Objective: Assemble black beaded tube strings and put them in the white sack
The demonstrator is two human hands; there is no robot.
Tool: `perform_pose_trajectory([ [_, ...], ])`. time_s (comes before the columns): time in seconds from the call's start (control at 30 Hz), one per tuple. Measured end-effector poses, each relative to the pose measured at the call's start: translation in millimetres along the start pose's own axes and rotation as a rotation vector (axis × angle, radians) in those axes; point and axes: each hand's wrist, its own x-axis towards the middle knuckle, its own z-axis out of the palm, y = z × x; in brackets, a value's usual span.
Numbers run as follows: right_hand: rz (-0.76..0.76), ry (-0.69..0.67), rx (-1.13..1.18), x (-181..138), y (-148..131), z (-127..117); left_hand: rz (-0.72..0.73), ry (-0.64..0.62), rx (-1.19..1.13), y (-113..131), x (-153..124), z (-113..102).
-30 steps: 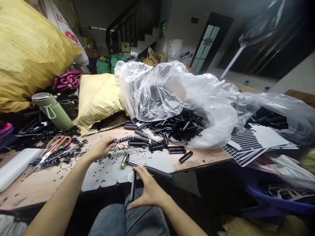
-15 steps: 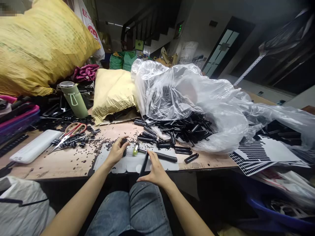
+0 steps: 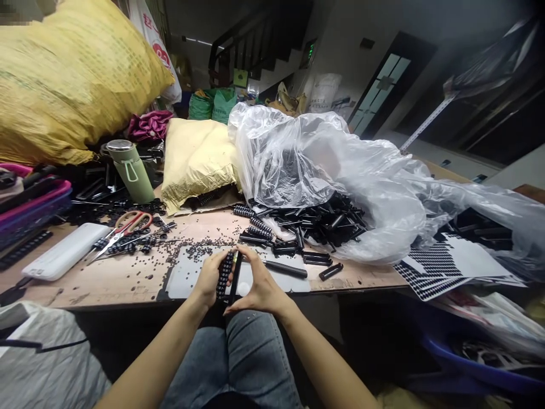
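Tube [image 3: 235, 278]: slim, glossy blk (rod [image 3: 224, 276] alongside w/ white marks).

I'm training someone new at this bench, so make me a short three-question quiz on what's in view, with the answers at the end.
1. What does each hand hold?
2. True or false: the scissors lie on the table, to the left of both hands.
3. Which of these is just left of the smaller yellow bag? A: hammer; B: flask; C: printed sheets.

Key:
1. The left hand holds a black strip with pale marks; the right hand holds a plain black bar.
2. True.
3. B.
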Motion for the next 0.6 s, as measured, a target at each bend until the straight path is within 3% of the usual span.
perform_pose_trajectory([
  [0.3, 0.078, -0.054, 0.097, 4.0, -0.6, 10.3, -0.158, 0.034, 0.031, 3.4, -2.9, 7.6],
  [0.5, 0.171, -0.024, 0.108, 3.5, 3.9, 24.5, -0.291, 0.052, 0.067, 1.2, 4.6, 1.4],
  [0.6, 0.211, -0.017, 0.058, 4.9, 4.2, 31.3, -0.284, 0.037, 0.134, -3.1, 7.8, -5.8],
])
